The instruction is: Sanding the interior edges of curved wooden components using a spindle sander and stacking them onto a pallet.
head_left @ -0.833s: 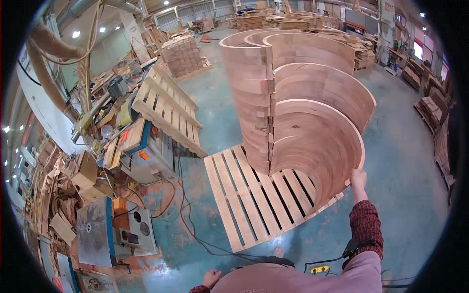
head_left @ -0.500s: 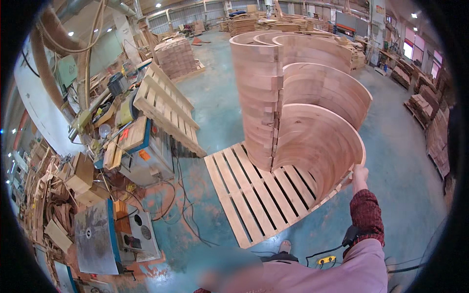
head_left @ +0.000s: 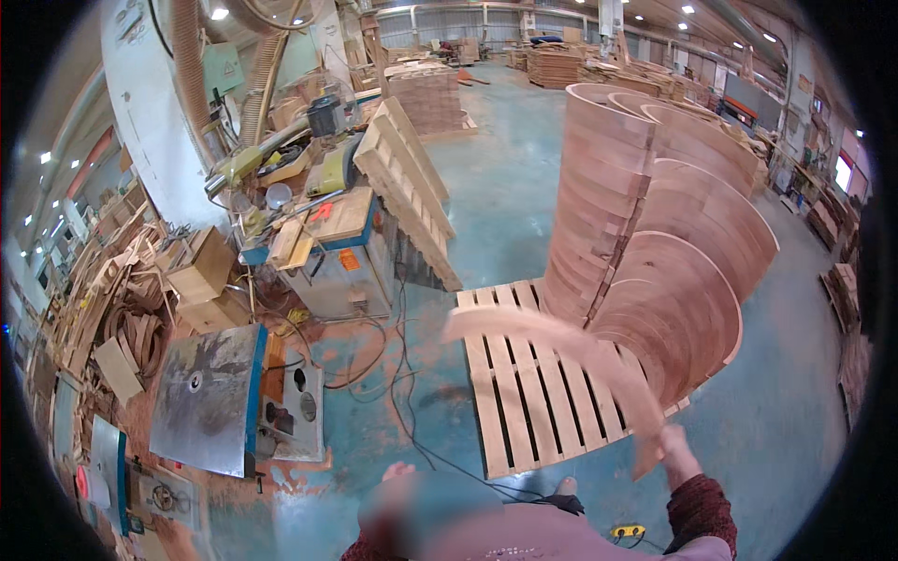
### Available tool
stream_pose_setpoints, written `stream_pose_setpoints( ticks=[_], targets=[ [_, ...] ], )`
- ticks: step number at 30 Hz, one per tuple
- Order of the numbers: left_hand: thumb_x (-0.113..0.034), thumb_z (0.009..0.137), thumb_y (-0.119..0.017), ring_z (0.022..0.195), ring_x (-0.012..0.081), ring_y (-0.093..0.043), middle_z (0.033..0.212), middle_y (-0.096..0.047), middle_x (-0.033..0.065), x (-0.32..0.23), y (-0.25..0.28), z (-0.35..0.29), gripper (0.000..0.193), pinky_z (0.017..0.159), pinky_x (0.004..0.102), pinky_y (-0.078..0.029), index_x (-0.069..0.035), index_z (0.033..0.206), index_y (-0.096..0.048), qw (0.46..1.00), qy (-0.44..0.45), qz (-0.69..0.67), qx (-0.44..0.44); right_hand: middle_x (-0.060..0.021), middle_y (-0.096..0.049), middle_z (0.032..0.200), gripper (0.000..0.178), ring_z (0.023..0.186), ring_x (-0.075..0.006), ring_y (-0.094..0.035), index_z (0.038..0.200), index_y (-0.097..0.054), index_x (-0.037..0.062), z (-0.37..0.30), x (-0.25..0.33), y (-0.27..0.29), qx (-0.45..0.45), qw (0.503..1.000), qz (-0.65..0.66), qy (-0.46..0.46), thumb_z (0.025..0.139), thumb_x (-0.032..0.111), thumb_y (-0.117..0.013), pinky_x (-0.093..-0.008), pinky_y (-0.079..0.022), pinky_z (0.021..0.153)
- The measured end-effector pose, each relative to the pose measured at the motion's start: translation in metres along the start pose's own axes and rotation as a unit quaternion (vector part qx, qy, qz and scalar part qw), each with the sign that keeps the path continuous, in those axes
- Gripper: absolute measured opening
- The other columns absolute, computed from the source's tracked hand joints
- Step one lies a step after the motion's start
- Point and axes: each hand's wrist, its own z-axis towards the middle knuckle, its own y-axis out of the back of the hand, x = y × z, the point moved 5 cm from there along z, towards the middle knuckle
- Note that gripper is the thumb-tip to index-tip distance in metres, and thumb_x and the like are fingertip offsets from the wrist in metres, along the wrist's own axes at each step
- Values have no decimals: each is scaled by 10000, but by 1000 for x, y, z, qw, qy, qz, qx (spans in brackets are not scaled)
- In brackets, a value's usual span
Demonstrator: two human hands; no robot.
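My right hand (head_left: 672, 441) grips one end of a curved wooden strip (head_left: 559, 338), slightly blurred by motion. The strip arches leftward over the wooden pallet (head_left: 511, 411), its far end up in the air. Behind it, a tall stack of curved wooden pieces (head_left: 591, 201) stands on the pallet in several nested arcs. Low in the middle, my left hand (head_left: 399, 469) shows only in part beside a blurred patch. Its visible fingers look loosely apart, with nothing seen in them.
A second pallet (head_left: 402, 192) leans against a cluttered workbench (head_left: 351, 215) at the left. Nearer stands a metal-topped machine (head_left: 201, 397). Black cables (head_left: 409, 402) cross the floor, and a yellow power strip (head_left: 628, 531) lies near my right arm. Scrap wood (head_left: 131, 327) fills the far left.
My right hand has come away from the stack's top edge, lower and nearer, with a curved strip in it. My left hand has come into view. The whole view has swung left.
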Motion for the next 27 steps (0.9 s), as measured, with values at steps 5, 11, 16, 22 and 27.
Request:
stream_pose_setpoints(
  ticks=[5, 11, 16, 22, 27],
  targets=[
    [-299, 959, -722, 1035, 143, -603, 1184, -614, 51, -44, 79, -13, 676, 795, 341, -509, -60, 1504, -401, 977, 11, -168, -128, -86, -695, 855, 199, 777, -220, -664, 914, -730, -46, -70, -4, -153, 209, 959, -130, -138, 762, 81, -746, -395, -518, 638],
    [-332, 987, -707, 1311, 172, -477, 1479, -483, 51, -31, 200, -96, 655, 999, 391, -421, -103, 1511, -389, 917, -57, -284, -274, -58, -718, 869, 190, 775, -162, -622, 858, -775, 12, -108, 21, -284, 444, 843, -302, -40, 707, 125, -750, -346, -502, 672],
    [-210, 1024, -627, 1074, 462, -629, 1128, -666, 323, -58, 245, -207, 372, 1004, 498, -478, 69, 1270, -630, 905, -84, 39, -416, -52, -711, 928, 253, 890, -161, -629, 920, -756, 14, -160, 83, -370, 596, 715, -366, 19, 735, 177, -699, -324, -488, 795],
    [-158, 1008, -657, 555, 354, -596, 668, -602, 259, -25, 303, -263, 393, 565, 531, -459, -29, 1378, -620, 813, -138, 210, -525, -57, -715, 1196, 473, 1057, -162, -657, 1219, -731, 68, -164, 51, -482, 688, 593, -411, -72, 836, 345, -732, -337, -516, 913],
    [-290, 958, -735, 593, 270, -557, 693, -576, 165, -38, 342, -228, 444, 557, 455, -446, 9, 1265, -618, 840, -54, 19, -540, -63, -645, 1392, 728, 1238, -179, -635, 1435, -576, 71, -231, 153, -531, 660, 658, -234, -276, 1001, 655, -543, -343, -502, 1059]
  ],
)
